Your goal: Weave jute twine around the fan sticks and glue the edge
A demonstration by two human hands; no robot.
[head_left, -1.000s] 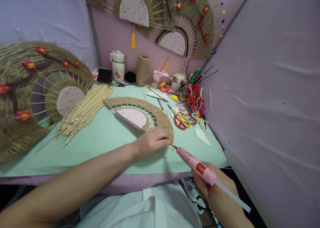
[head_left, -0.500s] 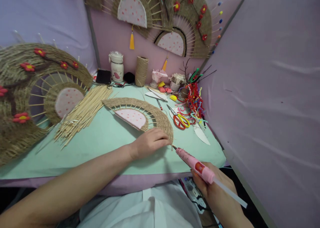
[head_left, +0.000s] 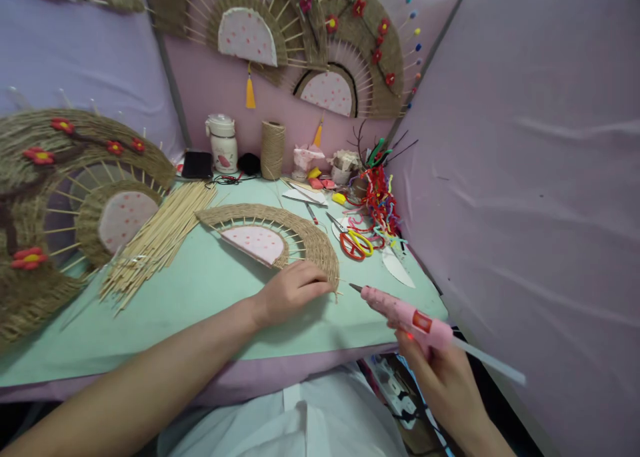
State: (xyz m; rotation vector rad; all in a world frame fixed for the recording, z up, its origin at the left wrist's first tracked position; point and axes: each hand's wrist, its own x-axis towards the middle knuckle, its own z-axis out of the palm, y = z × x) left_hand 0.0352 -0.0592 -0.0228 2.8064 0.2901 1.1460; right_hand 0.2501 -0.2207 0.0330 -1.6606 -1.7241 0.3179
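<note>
A half-round fan (head_left: 320, 242) of wound twine over thin sticks lies on the green tabletop, with a pink spotted half-disc (head_left: 255, 243) at its inner edge. My left hand (head_left: 295, 289) grips the fan's near right end, its fingers closed around the edge. Loose twine ends stick out beside the fingertips. In my right hand (head_left: 443, 383) is a pink glue gun (head_left: 407, 313), a pale glue stick (head_left: 493, 362) poking from its back. Its dark nozzle points left, a short way from the fan's end and apart from it. A small red light glows near the handle.
Thin bamboo sticks (head_left: 155, 243) lie in a pile at left, beside a large flowered twine fan (head_left: 125, 170). Scissors (head_left: 355, 243) and paper scraps are at right. A twine spool (head_left: 273, 150) and white jar (head_left: 223, 143) stand behind. A power strip (head_left: 395, 390) sits below the table edge.
The glue gun's nozzle has drawn back to the right, away from the fan's end. My left hand keeps its hold on the fan. The whole view has shifted slightly.
</note>
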